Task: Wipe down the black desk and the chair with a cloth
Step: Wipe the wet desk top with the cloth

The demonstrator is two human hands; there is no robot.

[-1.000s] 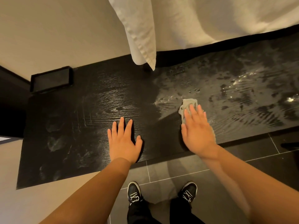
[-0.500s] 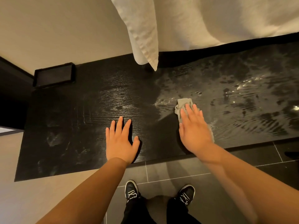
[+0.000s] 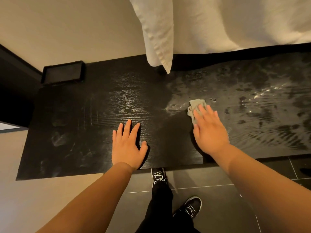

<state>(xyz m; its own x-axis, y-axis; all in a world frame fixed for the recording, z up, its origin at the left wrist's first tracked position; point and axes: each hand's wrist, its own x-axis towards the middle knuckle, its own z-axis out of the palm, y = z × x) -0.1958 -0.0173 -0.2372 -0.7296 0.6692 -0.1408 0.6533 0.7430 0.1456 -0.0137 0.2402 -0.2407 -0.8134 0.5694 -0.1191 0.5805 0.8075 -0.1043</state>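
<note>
Item: black desk, wood-grain tabletop, seen from above by a standing person. Left hand: palm flat on the tabletop near the middle of the near edge, fingers straight and slightly spread, thumb splayed out towards the right; it holds nothing. Right hand: palm down, to the right of the left hand and a little further from the near edge, fingers straight and held close together, pressing on the cloth. Cloth: small, grey, crumpled, lying on the tabletop under the right fingertips, its bunched end showing beyond them and along the hand's left side. Wet film: glistening streaks and patches over the right half of the tabletop, starting beside the cloth. Dull smudges: towards the left edge. Black tray: rectangular, shallow, at the far left corner. White fabric: hangs above the far edge, one hemmed fold pointing down near the middle of that edge; whether it touches the tabletop cannot be told. Beige wall: behind the far edge, left part. Dark tiled floor: below the near edge. Forward shoe: black with white marking, at the near edge. Rear shoe: matching, well back from that edge.
</note>
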